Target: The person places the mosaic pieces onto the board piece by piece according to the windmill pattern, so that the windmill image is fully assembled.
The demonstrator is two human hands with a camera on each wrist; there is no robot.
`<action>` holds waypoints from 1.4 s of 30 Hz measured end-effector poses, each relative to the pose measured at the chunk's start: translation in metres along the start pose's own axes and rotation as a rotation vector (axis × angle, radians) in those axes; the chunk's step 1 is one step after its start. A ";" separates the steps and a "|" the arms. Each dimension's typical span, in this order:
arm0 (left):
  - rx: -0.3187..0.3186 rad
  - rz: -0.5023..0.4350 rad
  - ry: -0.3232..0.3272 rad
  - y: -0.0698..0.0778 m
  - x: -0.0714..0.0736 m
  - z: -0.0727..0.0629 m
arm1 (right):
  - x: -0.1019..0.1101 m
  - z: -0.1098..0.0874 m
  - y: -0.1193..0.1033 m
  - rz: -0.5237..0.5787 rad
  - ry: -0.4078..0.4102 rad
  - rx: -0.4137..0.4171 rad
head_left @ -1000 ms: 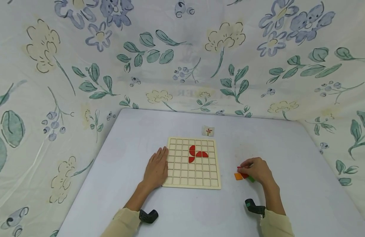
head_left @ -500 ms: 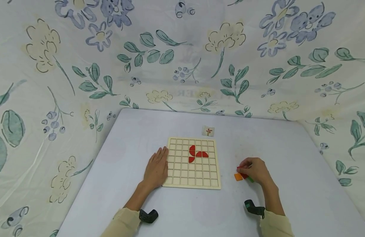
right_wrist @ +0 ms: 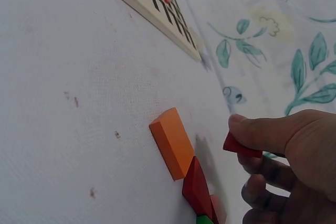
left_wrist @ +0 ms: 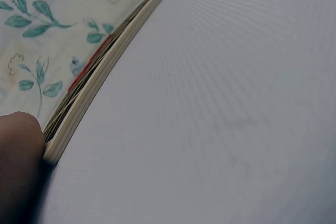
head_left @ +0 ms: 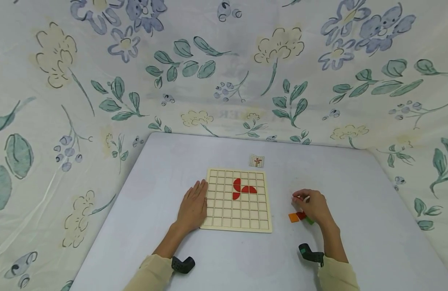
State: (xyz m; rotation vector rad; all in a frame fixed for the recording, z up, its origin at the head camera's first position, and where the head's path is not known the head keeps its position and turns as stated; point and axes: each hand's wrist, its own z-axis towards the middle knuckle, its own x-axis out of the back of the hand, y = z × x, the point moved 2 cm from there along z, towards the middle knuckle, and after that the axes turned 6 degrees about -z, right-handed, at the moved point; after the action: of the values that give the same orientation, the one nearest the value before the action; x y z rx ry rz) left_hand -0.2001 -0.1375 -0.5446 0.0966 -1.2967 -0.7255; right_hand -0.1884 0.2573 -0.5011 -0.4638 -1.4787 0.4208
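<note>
My left hand lies with straight fingers along the left edge of a wooden grid board. Several red quarter-round pieces sit in the board's upper squares. To the right of the board, my right hand pinches a small red block between thumb and fingers, held above the table; its full shape is partly covered. Just below that hand lie an orange block, another red block and a green block, close together. In the left wrist view, part of my hand shows beside the board's edge.
A small card with a gridded red figure lies behind the board. All this stands on a white table. Floral cloth hangs behind and at the sides. Each wrist carries a black camera mount.
My right hand has risen away from the loose blocks with the red block in its pinch, uncovering more of the pieces below. My left hand stays at the board's edge.
</note>
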 end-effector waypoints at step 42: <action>0.009 0.006 -0.010 0.000 -0.001 -0.001 | -0.027 0.015 -0.050 0.195 0.102 0.011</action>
State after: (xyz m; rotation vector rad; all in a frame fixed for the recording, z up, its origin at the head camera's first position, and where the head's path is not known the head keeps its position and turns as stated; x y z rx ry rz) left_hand -0.1995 -0.1373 -0.5460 0.0957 -1.3094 -0.7158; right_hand -0.2049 0.2015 -0.4967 -0.6143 -1.3371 0.5511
